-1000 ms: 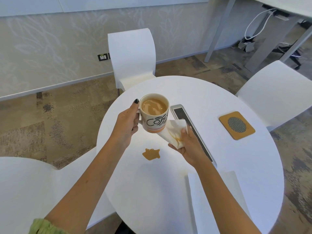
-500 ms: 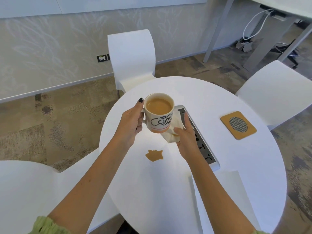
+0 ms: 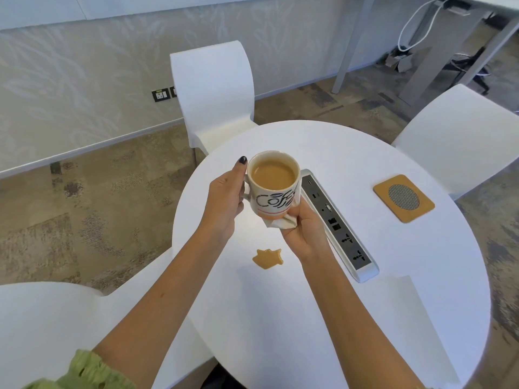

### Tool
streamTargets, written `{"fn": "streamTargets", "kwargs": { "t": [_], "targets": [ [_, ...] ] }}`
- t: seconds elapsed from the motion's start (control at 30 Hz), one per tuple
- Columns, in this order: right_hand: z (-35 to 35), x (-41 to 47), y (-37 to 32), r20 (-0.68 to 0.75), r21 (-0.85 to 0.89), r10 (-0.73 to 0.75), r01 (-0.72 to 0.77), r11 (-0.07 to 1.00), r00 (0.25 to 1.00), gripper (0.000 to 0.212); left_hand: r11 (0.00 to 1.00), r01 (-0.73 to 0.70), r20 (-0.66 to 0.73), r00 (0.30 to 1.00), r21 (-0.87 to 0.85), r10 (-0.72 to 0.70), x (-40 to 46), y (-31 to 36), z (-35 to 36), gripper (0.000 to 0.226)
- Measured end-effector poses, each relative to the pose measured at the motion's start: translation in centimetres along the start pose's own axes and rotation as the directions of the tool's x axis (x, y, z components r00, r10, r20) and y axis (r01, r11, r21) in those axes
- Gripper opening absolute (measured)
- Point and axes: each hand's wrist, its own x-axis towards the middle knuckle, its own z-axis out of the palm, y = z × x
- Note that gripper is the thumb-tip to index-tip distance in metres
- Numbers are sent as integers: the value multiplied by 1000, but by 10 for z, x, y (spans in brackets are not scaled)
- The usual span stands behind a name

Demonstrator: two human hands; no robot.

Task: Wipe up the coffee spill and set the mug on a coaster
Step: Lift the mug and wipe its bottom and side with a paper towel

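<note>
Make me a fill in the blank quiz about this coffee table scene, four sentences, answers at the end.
1. The left hand holds the mug by its ____.
2. The right hand presses a crumpled ____ against the mug's base.
3. The coffee spill on the table is ____ wiped up.
4. The cork coaster lies to the ____ of the power strip.

Answers: handle; napkin; not yet; right

Both bare forearms reach forward over the near edge of the tabletop, the left hand curled around the handle of the raised coffee mug with thumb upright, the right hand cupped beneath it, pressing a crumpled napkin to its base.
</note>
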Motion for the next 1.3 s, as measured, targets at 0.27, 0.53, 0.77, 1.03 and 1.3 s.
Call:
{"fn": "streamTargets", "kwargs": {
  "t": [0.27, 0.53, 0.77, 1.03, 1.3],
  "targets": [
    [-9, -10, 6, -86, 45, -28, 32, 998, 996, 54, 998, -33, -26, 999, -46, 32, 3, 0, 9, 38],
    [0, -35, 11, -128, -72, 5, -14, 997, 992, 43, 996, -72, -63, 996, -49, 68, -1, 0, 22, 48],
    [-5, -34, 14, -129, -23, 112, -116, 993, 985, 41, 997, -45, -62, 997, -58, 42, -10, -7, 34, 47],
    [-9, -27, 9, -66, 30, 184, -182, 983, 981, 45, 999, -29, -85, 996, -43, 25, -13, -14, 39, 56],
    [-33, -31, -21, -63, -187, 213, -221, 957, 975, 38, 999, -49, -86, 995, 16, 50, -12, -23, 33, 45]
  ]
}}
